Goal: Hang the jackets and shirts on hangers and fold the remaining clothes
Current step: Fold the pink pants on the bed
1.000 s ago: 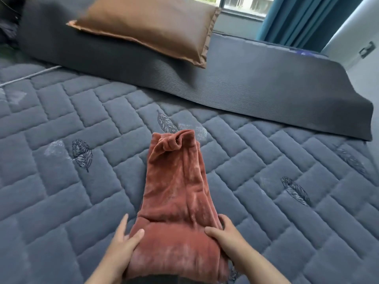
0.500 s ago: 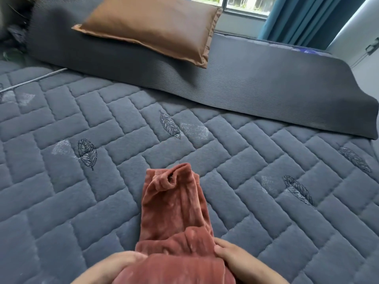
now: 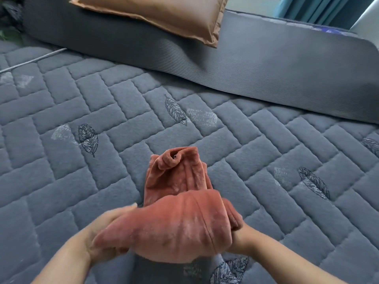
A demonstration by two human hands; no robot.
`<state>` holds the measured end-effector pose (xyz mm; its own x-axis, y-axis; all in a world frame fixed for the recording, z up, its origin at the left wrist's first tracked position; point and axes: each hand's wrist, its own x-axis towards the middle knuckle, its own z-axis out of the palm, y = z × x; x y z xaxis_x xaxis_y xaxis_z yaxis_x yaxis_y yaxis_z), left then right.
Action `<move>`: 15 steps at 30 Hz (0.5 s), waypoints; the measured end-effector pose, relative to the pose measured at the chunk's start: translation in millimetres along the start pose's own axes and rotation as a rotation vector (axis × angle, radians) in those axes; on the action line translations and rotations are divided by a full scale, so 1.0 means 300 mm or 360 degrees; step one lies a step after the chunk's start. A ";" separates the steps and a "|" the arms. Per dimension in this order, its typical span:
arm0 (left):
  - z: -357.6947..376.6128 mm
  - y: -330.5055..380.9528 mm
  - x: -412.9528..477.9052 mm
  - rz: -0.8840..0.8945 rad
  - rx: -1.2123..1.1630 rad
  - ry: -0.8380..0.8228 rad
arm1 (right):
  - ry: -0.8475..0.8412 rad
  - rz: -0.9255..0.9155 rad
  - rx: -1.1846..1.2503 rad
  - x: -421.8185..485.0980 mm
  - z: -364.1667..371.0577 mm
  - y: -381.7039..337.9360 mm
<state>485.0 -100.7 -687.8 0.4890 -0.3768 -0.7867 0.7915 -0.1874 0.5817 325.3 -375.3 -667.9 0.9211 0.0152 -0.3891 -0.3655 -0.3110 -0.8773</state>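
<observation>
Rust-red fleece garment, plush nap, looks soft & floppy w/ no stiffness, light-ish but bulky; pile prob grips skin well, not slippery, nothing fragile. Best held where it's held now, at both side edges of the fold, so layers don't slide apart. It lies at 6 o'clock in the view, on the blue-grey quilted bed cover. Near half is lifted and doubled toward 12; far end sits flat on the quilt, w/ a curled hem or cuff at top. Which garment it is I can't tell.

Left hand at approx 7 o'clock, closed around the fold's left edge, fingers partly under cloth. Right hand at approx 5, mostly hidden by fleece; seems to clutch the right edge, though exact finger grip can't be told.

Further out at 12: dark ribbed mat across the bed, tan pillow on it, teal curtain toward 1.
</observation>
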 end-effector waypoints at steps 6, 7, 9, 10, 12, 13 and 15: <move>0.148 0.079 0.086 0.0255 -0.0097 -0.0012 | 0.0740 0.0606 0.1038 0.164 0.020 0.090; 0.161 0.068 0.095 0.0284 0.0113 -0.0017 | 0.0802 0.0654 0.1019 0.191 0.016 0.090; 0.197 0.053 0.155 0.0392 0.0597 0.0238 | 0.0885 0.0653 0.0879 0.233 0.009 0.082; 0.207 0.051 0.182 0.0479 0.0760 0.0438 | 0.0928 0.0632 0.0799 0.252 0.006 0.071; 0.250 0.072 0.200 0.0603 0.0883 0.0698 | 0.1129 0.0595 0.0577 0.271 0.004 0.045; 0.266 0.079 0.203 0.0711 0.0953 0.0843 | 0.1301 0.0549 0.0424 0.279 -0.001 0.035; 0.290 0.087 0.205 0.1327 0.1339 0.1005 | 0.1597 0.0245 -0.0167 0.296 -0.016 0.006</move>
<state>503.8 -207.6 -702.8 0.9763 -0.2133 0.0352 -0.1763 -0.6913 0.7008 407.0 -379.0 -702.6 0.5706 -0.8203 -0.0387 -0.5204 -0.3246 -0.7898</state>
